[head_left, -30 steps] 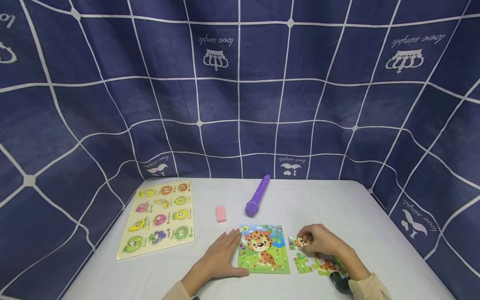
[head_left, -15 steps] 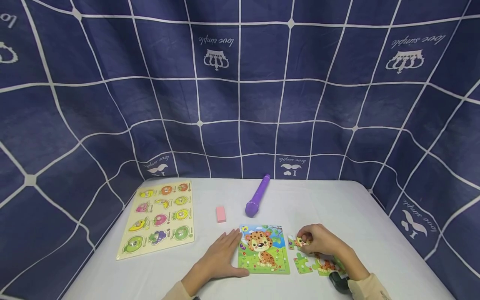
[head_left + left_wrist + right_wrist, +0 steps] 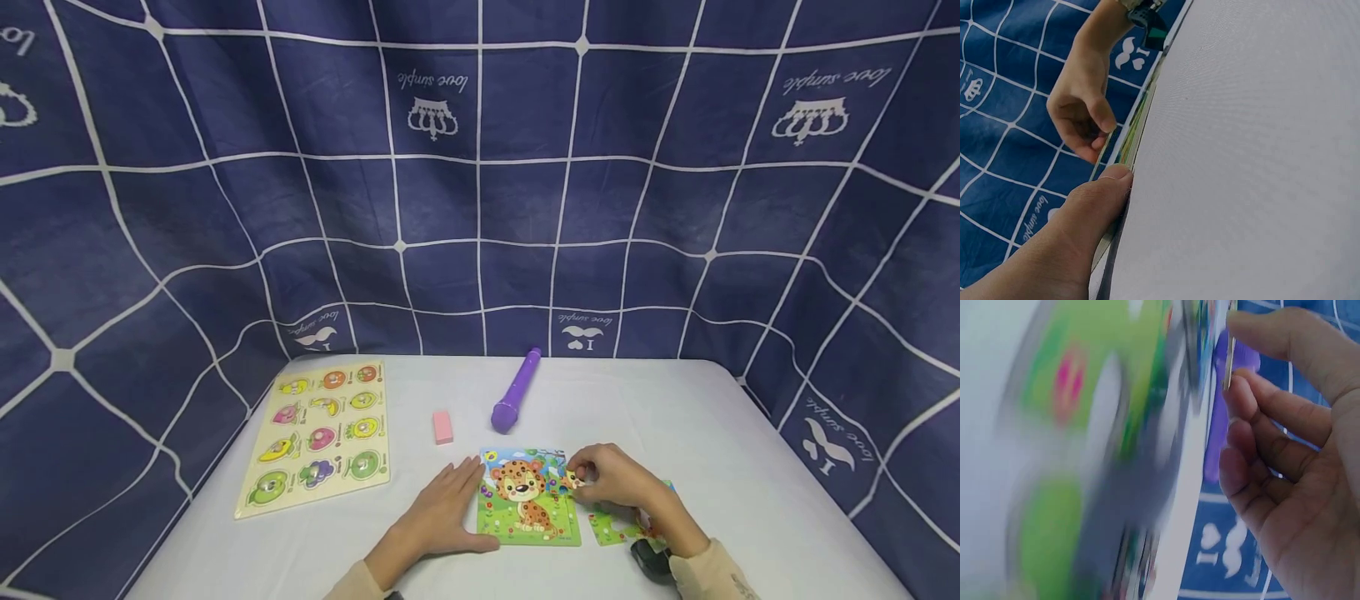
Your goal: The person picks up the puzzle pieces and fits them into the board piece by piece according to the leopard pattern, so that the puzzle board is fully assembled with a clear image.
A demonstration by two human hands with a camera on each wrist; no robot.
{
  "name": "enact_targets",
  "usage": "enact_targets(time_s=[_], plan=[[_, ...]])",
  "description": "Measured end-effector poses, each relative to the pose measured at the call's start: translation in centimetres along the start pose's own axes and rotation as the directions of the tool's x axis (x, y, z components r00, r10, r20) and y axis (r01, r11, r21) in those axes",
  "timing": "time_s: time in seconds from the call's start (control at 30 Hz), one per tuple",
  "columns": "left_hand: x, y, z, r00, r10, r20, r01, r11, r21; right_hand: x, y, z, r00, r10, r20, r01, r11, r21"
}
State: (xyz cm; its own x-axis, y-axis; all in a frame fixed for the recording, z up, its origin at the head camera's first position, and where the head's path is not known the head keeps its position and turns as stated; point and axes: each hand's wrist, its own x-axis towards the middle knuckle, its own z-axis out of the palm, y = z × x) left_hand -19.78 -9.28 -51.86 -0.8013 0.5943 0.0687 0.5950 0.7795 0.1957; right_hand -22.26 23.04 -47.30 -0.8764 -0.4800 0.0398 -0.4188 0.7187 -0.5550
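My left hand [image 3: 444, 512] lies along the left side of a leopard picture board [image 3: 517, 535], fingers extended and thumb at its lower left corner. Between thumb and fingers my right hand [image 3: 618, 479] pinches a jigsaw piece [image 3: 574, 481], which overlaps the board's right edge in the head view. Edge-on, that piece [image 3: 1230, 359] looks like a thin sheet in the right wrist view. Several other jigsaw pieces [image 3: 609, 530] lie under and beside the right forearm, partly hidden by it. The left wrist view shows my left thumb [image 3: 1100, 197] against the board's edge.
A wooden fruit puzzle board [image 3: 300, 492] lies at the left of the white table [image 3: 675, 400]. A pink block [image 3: 442, 427] and a purple toy microphone [image 3: 517, 390] lie behind the leopard board. A blue checked curtain [image 3: 525, 200] hangs around the table.
My right hand has carried the pinched jigsaw piece left from the loose pieces to the leopard board's right edge. The left hand stays in place.
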Motion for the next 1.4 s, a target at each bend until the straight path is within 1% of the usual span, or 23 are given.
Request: enact_targets(time_s=[0.1, 0.37, 0.53, 0.63, 0.77, 1.07, 1.27, 1.4], plan=[[0.0, 0.0, 0.0, 1.0, 0.0, 0.002, 0.0, 1.0, 0.002, 0.8, -1.2, 0.8, 0.999, -0.036, 0.008, 0.036, 0.999, -0.001], [0.0, -0.1, 0.1, 1.0, 0.001, -0.006, -0.001, 1.0, 0.004, 2.7, -4.4, 2.8, 0.996, -0.079, 0.038, 0.08, 0.996, -0.028], [0.0, -0.1, 0.3, 1.0, -0.001, -0.001, 0.001, 1.0, 0.006, 3.7, -5.5, 3.9, 0.992, -0.12, 0.044, 0.123, 0.991, -0.06], [0.0, 0.0, 0.2, 1.0, -0.006, 0.011, 0.006, 1.0, 0.01, 4.0, -6.1, 4.4, 0.992, -0.117, 0.041, 0.12, 0.988, -0.1], [0.0, -0.1, 0.2, 1.0, -0.008, 0.018, 0.008, 1.0, 0.014, 4.3, -6.6, 4.7, 0.993, -0.113, 0.042, 0.117, 0.984, -0.138], [0.3, 0.0, 0.2, 1.0, 0.006, 0.005, -0.006, 1.0, 0.005, 4.7, -6.6, 4.8, 0.994, -0.074, 0.076, 0.081, 0.993, -0.089], [0.2, -0.1, -0.1, 1.0, 0.007, 0.007, -0.007, 1.0, -0.012, 4.9, -6.8, 4.7, 0.993, -0.085, 0.079, 0.092, 0.992, -0.091], [0.2, -0.1, -0.3, 1.0, -0.001, 0.021, 0.001, 1.0, -0.023, 5.0, -6.9, 4.8, 0.993, -0.075, 0.089, 0.083, 0.993, -0.088]])
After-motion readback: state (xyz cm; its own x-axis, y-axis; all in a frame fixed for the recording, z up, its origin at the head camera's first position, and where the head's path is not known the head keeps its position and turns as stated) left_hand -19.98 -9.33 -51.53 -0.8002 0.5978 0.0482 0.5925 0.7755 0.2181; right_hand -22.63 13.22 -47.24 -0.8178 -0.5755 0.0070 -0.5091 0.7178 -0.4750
